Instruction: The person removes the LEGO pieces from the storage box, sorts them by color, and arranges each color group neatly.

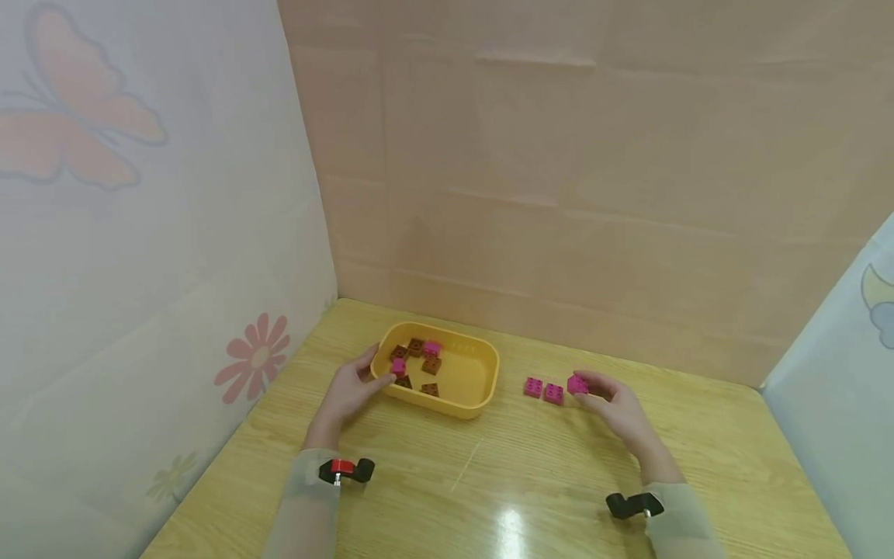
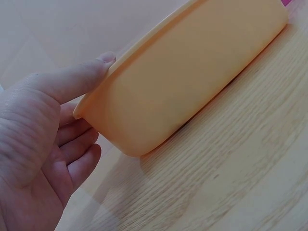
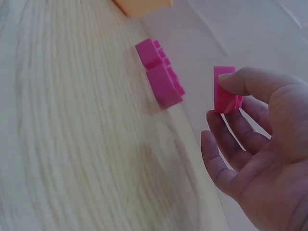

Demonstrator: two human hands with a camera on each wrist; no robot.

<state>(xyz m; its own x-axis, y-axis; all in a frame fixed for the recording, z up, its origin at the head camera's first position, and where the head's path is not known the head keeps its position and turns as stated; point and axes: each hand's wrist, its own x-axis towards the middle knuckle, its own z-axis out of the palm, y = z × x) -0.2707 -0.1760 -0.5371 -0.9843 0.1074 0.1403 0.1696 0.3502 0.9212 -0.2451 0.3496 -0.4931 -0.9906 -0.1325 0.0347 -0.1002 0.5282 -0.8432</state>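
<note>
My left hand (image 1: pixel 348 394) grips the left end of a yellow plastic tray (image 1: pixel 466 379) on the table. In the left wrist view its thumb lies over the rim, with the fingers behind the tray's wall (image 2: pixel 159 91). Between thumb and fingers, my right hand (image 1: pixel 618 407) pinches a pink toy building brick (image 3: pixel 223 98), raised above the table in the right wrist view. Just left of that hand, two more pink bricks, one nearer (image 1: pixel 554 394) and one farther (image 1: pixel 534 387), lie side by side, studs up.
Inside the tray's left half are several brown bricks (image 1: pixel 431 365) and two pink ones, one at the back (image 1: pixel 432 348) and one near the left thumb (image 1: pixel 399 366). A papered wall (image 1: pixel 559 194) rises behind the wooden table (image 1: pixel 531 466), with white sheets at both sides.
</note>
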